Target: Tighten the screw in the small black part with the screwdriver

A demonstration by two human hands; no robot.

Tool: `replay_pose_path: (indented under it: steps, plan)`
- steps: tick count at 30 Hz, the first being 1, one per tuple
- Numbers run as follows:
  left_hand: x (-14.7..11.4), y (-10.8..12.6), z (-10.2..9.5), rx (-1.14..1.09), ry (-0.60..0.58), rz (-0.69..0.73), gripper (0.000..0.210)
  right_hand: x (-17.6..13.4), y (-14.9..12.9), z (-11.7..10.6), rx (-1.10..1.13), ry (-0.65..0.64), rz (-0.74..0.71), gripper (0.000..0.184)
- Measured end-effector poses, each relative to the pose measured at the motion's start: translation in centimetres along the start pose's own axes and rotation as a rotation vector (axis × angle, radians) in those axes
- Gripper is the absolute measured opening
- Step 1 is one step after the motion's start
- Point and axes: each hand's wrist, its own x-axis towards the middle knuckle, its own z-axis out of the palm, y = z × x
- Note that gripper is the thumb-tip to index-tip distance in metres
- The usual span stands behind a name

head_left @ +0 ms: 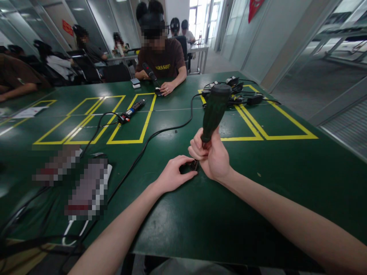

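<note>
A screwdriver (216, 109) with a thick, dark ribbed handle stands nearly upright over the green table. My right hand (213, 154) is closed around its lower neck and shaft, leaving the handle above the fist. Below, a small dark part (194, 165) rests on the tabletop, where the screwdriver's lower end meets it or comes close; the tip itself is hidden. My left hand (173, 173) lies on the table with thumb and fingers closed about that small part from the left.
Yellow tape rectangles (126, 141) mark the green table (243, 214). A black cable (160, 131) crosses it to a cable cluster (255, 99). An electric screwdriver (133, 109) lies left of centre; two blurred boxes (88, 187) stand nearer. Across the table a person (163, 57) works with a tool.
</note>
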Motion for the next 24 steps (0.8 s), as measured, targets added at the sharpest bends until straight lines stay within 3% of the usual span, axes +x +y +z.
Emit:
replay_pose_path:
  steps: [8,12,19,24]
  plan:
    - [0.1,0.0,0.1,-0.016,0.022,0.005,0.022,-0.7,0.7,-0.1,-0.019,-0.035,-0.084,0.048]
    - [0.0,0.0,0.1,-0.014,0.016,0.004,0.026,-0.6,1.1,-0.1,-0.042,0.015,-0.159,0.044]
    - [0.1,0.1,0.1,-0.022,0.006,0.012,0.019,-0.7,1.6,-0.9,-0.275,0.091,-0.226,0.050]
    - [0.0,-0.1,0.1,0.001,0.000,0.010,0.021,-0.1,-0.1,-2.1,-0.510,-0.027,-0.248,0.050]
